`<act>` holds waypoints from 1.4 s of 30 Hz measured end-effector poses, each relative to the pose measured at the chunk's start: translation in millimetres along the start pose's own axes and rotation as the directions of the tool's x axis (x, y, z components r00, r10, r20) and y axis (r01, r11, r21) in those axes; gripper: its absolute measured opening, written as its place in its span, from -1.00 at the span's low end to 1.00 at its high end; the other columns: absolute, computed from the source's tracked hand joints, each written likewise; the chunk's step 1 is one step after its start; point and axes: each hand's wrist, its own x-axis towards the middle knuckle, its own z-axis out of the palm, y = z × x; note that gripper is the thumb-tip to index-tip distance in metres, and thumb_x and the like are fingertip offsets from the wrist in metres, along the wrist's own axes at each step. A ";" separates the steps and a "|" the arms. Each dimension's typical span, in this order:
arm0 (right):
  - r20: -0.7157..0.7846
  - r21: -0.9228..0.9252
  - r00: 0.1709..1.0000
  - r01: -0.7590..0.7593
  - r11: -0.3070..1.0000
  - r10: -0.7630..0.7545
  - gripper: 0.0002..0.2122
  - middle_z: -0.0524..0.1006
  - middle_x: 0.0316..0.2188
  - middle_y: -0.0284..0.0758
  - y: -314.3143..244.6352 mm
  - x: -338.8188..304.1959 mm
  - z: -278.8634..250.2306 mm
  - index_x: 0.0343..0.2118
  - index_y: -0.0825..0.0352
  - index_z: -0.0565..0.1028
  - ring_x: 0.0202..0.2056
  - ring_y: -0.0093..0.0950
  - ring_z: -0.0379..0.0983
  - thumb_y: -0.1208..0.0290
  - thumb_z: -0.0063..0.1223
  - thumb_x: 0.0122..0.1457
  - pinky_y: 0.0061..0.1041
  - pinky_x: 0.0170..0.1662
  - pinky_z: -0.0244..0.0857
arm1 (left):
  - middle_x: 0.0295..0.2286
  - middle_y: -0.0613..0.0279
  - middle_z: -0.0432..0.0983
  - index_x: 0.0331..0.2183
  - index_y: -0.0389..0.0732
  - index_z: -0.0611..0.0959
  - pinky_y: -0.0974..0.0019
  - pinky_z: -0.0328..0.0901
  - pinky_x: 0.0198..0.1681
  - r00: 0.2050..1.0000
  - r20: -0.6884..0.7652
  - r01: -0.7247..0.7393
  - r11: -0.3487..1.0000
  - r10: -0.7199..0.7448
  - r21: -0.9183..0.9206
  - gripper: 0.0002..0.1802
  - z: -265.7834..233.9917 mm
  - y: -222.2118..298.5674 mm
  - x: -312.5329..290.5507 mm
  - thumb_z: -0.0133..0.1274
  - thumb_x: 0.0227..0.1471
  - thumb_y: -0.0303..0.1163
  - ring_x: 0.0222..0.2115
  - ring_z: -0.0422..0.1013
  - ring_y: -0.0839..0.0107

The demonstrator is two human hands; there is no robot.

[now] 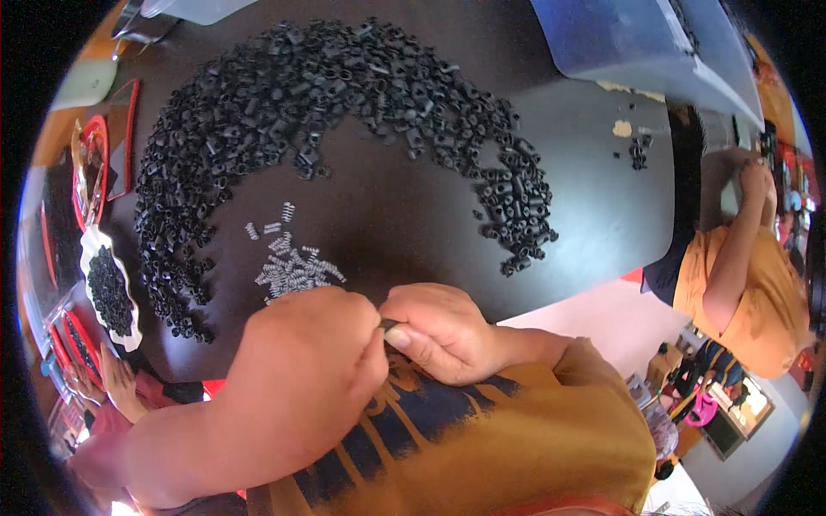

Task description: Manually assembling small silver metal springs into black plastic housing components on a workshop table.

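Note:
My left hand and my right hand meet in front of my chest, just over the table's near edge. Both are closed, fingertips together. Between them, a small black cylindrical part shows in part, pinched by my right thumb and finger. The left fingers close on its other side; whatever else they hold is hidden. Just beyond my left hand lies a small heap of metal coil springs. Around the springs, a wide arc of small black tube-like parts covers much of the table.
A clear plastic bin stands at the far right. A white scalloped dish of black bits and red-handled tools are at the left. Another person's hand is at lower left; a person in orange sits at right.

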 end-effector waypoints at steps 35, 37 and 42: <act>-0.173 0.401 0.960 -0.136 0.906 0.221 -0.82 0.27 -0.62 -0.37 -3.4 -2.4 28.5 -0.36 0.38 0.36 -0.62 -0.58 0.15 0.34 -0.14 0.21 -0.59 -0.55 0.11 | -0.50 0.21 0.41 -0.31 -0.27 0.56 0.26 0.21 -0.37 0.610 -0.792 0.122 0.991 -0.034 0.052 -0.69 53.6 -126.0 -104.3 0.12 -0.26 -0.55 -0.50 0.35 0.27; -0.184 0.386 0.959 -0.132 0.913 0.217 -0.81 0.28 -0.62 -0.37 -5.9 0.1 29.3 -0.36 0.37 0.36 -0.62 -0.58 0.16 0.33 -0.14 0.21 -0.58 -0.55 0.12 | -0.49 0.23 0.41 -0.30 -0.27 0.56 0.27 0.20 -0.36 0.604 -0.797 0.092 0.992 0.010 0.083 -0.66 47.8 -126.0 -102.4 0.13 -0.28 -0.56 -0.49 0.35 0.29; -0.208 0.390 0.954 -0.121 0.913 0.215 -0.81 0.29 -0.61 -0.36 -1.8 -3.4 28.0 -0.35 0.38 0.36 -0.61 -0.57 0.17 0.33 -0.14 0.21 -0.57 -0.55 0.13 | -0.37 0.20 0.44 -0.22 -0.26 0.54 0.19 0.17 -0.19 0.524 -0.850 0.207 0.959 0.059 0.194 -0.52 48.3 -122.2 -128.7 0.17 -0.35 -0.49 -0.35 0.36 0.29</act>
